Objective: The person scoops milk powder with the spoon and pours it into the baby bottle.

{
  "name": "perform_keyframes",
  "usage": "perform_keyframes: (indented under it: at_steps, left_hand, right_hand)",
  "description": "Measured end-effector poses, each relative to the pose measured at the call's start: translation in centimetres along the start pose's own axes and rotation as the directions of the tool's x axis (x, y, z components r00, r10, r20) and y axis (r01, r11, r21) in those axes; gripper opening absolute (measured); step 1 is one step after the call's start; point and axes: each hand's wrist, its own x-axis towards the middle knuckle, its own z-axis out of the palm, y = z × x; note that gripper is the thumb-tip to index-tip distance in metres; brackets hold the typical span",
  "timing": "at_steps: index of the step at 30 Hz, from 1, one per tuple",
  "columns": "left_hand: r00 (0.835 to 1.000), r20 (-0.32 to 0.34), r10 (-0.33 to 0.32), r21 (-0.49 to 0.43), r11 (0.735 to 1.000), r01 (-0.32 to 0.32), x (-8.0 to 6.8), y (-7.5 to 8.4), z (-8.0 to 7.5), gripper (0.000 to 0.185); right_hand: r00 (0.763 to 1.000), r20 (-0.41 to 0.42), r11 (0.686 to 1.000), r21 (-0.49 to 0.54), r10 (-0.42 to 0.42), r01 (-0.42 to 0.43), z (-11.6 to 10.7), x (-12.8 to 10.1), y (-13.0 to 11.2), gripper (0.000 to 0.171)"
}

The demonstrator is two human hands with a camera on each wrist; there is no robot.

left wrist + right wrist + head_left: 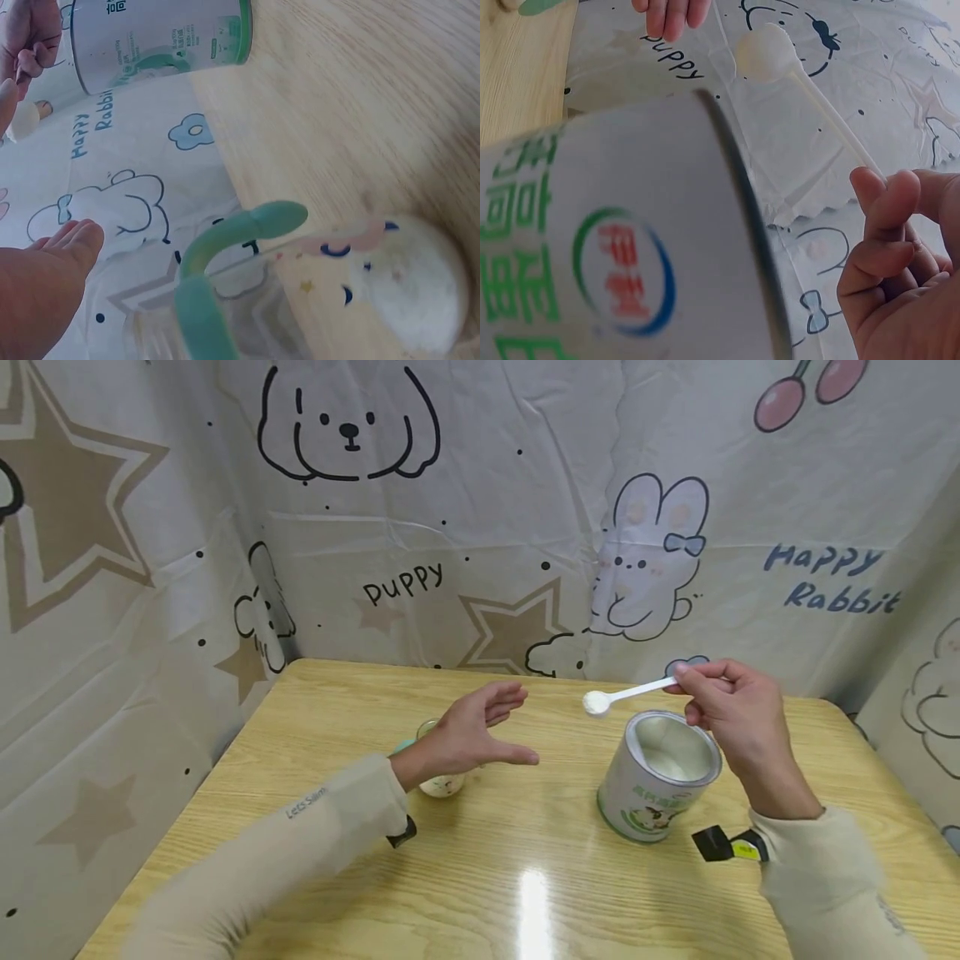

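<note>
My right hand (738, 718) pinches the end of a white measuring scoop (637, 691), whose bowl is heaped with pale powder. The scoop hangs in the air just left of and above the open milk powder can (656, 777); the same scoop (769, 56) shows tilted in the right wrist view. My left hand (480, 727) is held in the air, fingers extended and thumb apart, with nothing in it. Behind and below that hand stands a clear bottle (441, 785) with pale contents at its base. In the left wrist view the bottle has a curved mint-green handle (202, 300).
A light wood table (480, 843) lies under everything. A printed cloth (495, 527) with cartoon animals and stars hangs along its back and sides. A black and yellow wrist strap (731, 845) sits at the right cuff, close to the can.
</note>
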Motion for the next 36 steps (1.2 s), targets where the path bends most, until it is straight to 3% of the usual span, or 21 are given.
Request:
perform_keyframes:
  at_steps: [8,14,25,30,36]
  left_hand:
    - [1.0,-0.009,-0.01,0.031,0.999,0.01,-0.8,0.0,-1.3,0.091]
    - [0.999,-0.034,-0.003,0.033,0.999,0.004,-1.4,0.0,-2.3,0.089]
    - [0.999,-0.048,0.0,0.042,0.999,0.002,-3.0,-0.1,-5.0,0.086]
    - [0.998,-0.058,-0.004,0.1,0.995,0.01,-3.7,-0.6,-5.9,0.089]
    - [0.996,-0.087,-0.022,0.204,0.978,0.04,-4.5,-1.4,-6.5,0.094]
  right_hand:
    - [1.0,0.008,0.999,-0.052,0.01,-0.01,1.4,0.0,-0.3,0.025]
    - [0.999,0.032,1.0,-0.007,-0.005,0.005,2.7,0.0,-0.2,0.027]
    - [0.998,0.056,0.998,-0.058,-0.012,0.015,4.5,0.1,-0.3,0.025]
    - [0.997,0.071,0.996,-0.089,-0.023,0.029,5.6,0.1,-0.4,0.026]
    - [0.996,0.083,0.998,-0.047,-0.029,0.033,6.8,0.1,-0.3,0.021]
